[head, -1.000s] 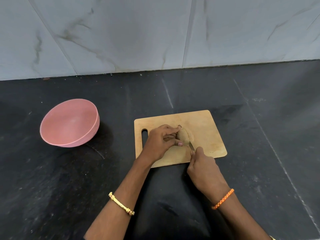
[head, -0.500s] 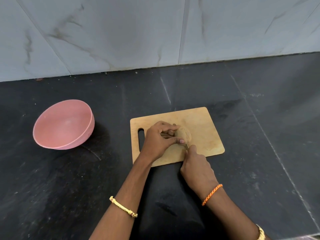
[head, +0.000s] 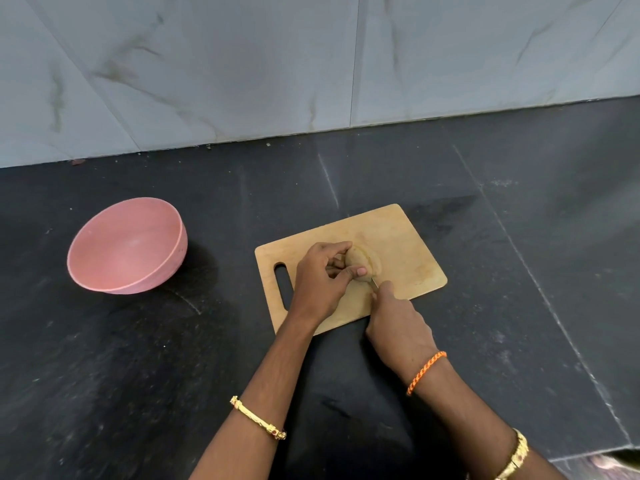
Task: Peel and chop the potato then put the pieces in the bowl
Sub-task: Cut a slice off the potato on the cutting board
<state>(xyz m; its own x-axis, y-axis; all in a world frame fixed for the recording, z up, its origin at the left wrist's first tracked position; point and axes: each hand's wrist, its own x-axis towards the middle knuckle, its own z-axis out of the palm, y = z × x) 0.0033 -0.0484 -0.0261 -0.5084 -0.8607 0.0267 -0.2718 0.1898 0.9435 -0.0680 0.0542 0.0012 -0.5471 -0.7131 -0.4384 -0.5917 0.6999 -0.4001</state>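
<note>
Potato (head: 360,263) on board (head: 408,237), pinched by left hand (head: 320,282), right hand (head: 398,322) gripping knife (head: 374,282) mid-cut, looks peeled tbh, no pieces in bowl (head: 128,244) yet.

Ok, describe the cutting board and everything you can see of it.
The cutting board is a light tan rectangle, wood by its look, with rounded corners and a slotted handle hole at its left end. It lies flat and slightly skewed on the dark countertop, right of the pink bowl and apart from it. The potato rests on it, held by the left hand; the right hand holds a knife over its near edge.
</note>
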